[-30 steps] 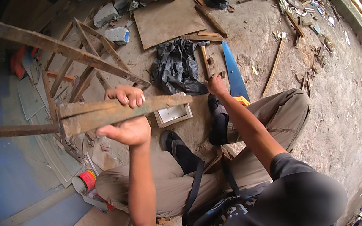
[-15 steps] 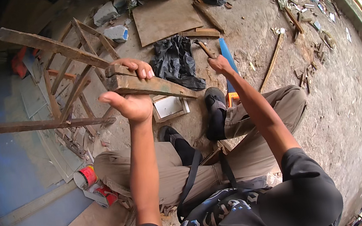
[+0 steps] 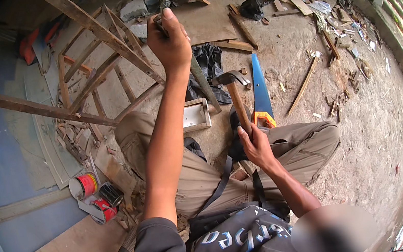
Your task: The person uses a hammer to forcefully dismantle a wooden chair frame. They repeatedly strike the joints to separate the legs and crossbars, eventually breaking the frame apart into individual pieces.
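Note:
Raised ahead of me, my left hand is closed round a piece of wood, its thumb pointing up. That wood slants down from behind the hand, its lower end near a small wooden frame with a white panel. My right hand grips a claw hammer by its wooden handle, the metal head upward. Just right of the hammer, a handsaw with a blue blade and orange handle lies on the ground. To the left of my left hand stands a rough wooden framework of nailed bars.
Black plastic lies crumpled behind the held wood. Red cans sit by my left knee. Wood scraps and a long stick are on the ground to the right. A dark bag lies farther off.
My left hand has risen and turned, tilting the wood steeply downward. My right hand has come nearer my body, bringing the hammer upright. The view has shifted a little.

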`<action>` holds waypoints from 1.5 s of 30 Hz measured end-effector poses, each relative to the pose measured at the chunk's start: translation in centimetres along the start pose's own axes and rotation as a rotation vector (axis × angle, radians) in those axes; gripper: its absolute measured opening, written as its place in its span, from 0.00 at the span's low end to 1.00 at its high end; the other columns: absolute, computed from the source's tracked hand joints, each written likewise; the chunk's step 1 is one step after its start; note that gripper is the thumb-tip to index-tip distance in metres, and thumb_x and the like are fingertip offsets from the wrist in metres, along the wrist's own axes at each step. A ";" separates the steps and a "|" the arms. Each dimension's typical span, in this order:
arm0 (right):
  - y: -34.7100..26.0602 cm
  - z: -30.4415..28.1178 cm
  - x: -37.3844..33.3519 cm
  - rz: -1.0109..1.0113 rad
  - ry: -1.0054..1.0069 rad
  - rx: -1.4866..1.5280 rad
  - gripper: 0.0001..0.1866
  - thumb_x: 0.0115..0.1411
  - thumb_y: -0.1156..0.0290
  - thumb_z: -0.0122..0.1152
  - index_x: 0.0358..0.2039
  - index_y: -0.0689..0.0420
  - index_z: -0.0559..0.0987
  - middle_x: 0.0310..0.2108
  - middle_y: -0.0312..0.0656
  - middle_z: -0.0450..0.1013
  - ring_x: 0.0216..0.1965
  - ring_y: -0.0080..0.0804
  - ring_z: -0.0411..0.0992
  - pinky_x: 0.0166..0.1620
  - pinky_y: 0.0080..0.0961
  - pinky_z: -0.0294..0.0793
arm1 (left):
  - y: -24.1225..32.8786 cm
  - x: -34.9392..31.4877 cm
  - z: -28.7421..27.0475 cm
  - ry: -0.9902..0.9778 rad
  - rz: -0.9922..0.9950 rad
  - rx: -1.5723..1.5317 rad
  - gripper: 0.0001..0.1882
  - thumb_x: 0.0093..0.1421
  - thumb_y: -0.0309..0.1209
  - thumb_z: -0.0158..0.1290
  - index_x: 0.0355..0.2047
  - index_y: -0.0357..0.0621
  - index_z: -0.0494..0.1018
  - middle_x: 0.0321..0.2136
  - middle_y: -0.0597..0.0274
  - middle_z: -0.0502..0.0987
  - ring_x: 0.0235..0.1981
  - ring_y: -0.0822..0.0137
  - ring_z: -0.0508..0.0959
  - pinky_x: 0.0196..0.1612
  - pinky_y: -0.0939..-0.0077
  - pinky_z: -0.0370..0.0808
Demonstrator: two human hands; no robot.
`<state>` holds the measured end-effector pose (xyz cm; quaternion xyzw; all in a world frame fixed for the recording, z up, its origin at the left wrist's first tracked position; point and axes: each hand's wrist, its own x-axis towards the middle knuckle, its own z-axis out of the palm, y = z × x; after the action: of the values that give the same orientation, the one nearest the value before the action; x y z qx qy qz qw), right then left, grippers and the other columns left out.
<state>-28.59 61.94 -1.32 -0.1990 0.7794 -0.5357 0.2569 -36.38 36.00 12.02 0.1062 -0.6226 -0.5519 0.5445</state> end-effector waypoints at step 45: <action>2.0 1.4 1.2 0.151 -0.042 -0.299 0.14 0.64 0.65 0.49 0.34 0.66 0.67 0.22 0.63 0.71 0.29 0.65 0.71 0.30 0.46 0.68 | 0.3 -1.8 -0.4 0.023 0.067 0.085 0.26 0.65 0.49 0.41 0.16 0.43 0.61 0.08 0.67 0.63 0.09 0.75 0.64 0.15 0.79 0.62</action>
<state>-28.71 60.91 -3.80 -0.1868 0.8576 -0.3888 0.2801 -35.24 37.22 11.19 0.1146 -0.6424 -0.5051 0.5648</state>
